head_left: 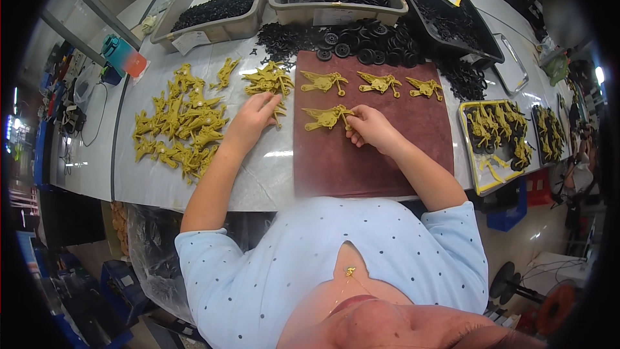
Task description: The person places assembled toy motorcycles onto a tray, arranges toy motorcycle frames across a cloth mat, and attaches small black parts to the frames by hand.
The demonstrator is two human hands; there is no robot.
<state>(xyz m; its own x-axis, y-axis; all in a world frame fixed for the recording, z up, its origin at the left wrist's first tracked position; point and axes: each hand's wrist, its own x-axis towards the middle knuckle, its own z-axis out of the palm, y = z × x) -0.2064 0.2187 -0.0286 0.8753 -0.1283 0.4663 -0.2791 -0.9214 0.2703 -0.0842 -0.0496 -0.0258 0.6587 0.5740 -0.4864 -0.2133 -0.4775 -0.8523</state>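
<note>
My right hand (373, 128) pinches the right end of a yellow plastic part (326, 118) that rests on a dark red mat (368, 171). Three similar yellow parts (381, 83) lie in a row along the mat's far side, spaced apart. Left of the mat, my left hand (258, 115) has its fingers drawn together at the near edge of a small heap of yellow parts (268, 79). One yellow part (279, 115) sticks out beside those fingertips, and the hand seems closed on it; the thumb is mostly hidden.
A larger heap of yellow parts (187, 116) spreads at the left. Black wheels (374, 42) lie behind the mat, before grey bins (339, 14) of black pieces. A black bin (445, 22) stands far right. Nearer right is a tray (481, 178) of yellow and black parts. A bottle (123, 55) stands far left.
</note>
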